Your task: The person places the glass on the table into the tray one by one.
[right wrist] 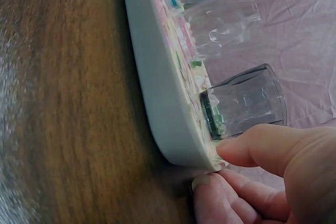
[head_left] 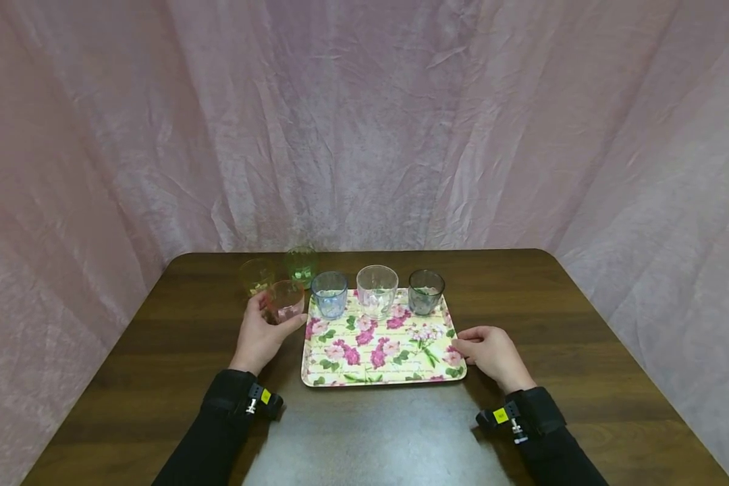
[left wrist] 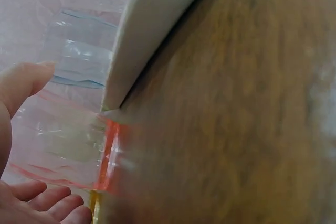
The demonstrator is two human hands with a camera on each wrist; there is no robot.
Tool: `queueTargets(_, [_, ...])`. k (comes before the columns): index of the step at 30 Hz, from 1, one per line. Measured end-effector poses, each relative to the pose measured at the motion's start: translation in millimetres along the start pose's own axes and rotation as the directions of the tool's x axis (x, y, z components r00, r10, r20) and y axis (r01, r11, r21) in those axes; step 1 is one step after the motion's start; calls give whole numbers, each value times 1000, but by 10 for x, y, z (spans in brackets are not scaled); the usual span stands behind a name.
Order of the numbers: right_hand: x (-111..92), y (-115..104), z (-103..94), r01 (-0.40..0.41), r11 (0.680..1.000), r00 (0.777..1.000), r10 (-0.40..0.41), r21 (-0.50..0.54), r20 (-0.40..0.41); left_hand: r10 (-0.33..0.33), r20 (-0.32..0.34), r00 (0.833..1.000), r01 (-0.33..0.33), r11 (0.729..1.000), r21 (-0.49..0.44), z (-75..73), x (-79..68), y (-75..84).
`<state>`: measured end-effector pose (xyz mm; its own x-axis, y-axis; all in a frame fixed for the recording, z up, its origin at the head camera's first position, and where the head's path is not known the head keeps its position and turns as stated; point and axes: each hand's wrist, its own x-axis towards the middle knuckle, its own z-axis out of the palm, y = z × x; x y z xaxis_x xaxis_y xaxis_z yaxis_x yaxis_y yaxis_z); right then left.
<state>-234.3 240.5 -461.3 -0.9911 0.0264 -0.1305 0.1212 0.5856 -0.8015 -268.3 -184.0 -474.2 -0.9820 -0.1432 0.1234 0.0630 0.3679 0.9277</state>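
A floral tray [head_left: 364, 337] lies on the table. My right hand [head_left: 492, 354] pinches its right edge, thumb on the rim and fingers curled against the outside in the right wrist view. Along the tray's back stand a blue glass [head_left: 329, 295], a clear glass [head_left: 377, 291] and a grey glass [head_left: 426, 291]. Just left of the tray, a pinkish-red glass [head_left: 286, 301] stands on the table. My left hand [head_left: 263, 337] is spread about this glass; in the left wrist view its thumb and fingers look apart from the glass wall.
Behind the red glass, a yellow glass [head_left: 256, 275] and a green glass [head_left: 301, 264] stand on the wooden table [head_left: 583, 351]. A pink curtain [head_left: 364, 121] hangs behind the table's far edge.
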Motion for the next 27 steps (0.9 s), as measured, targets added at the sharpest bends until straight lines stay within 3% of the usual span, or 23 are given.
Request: queueTargets(27, [-6,14,36,-10,1000,999,9,-18,-42,2,34,999,-2,1000,-12,-9,46,13])
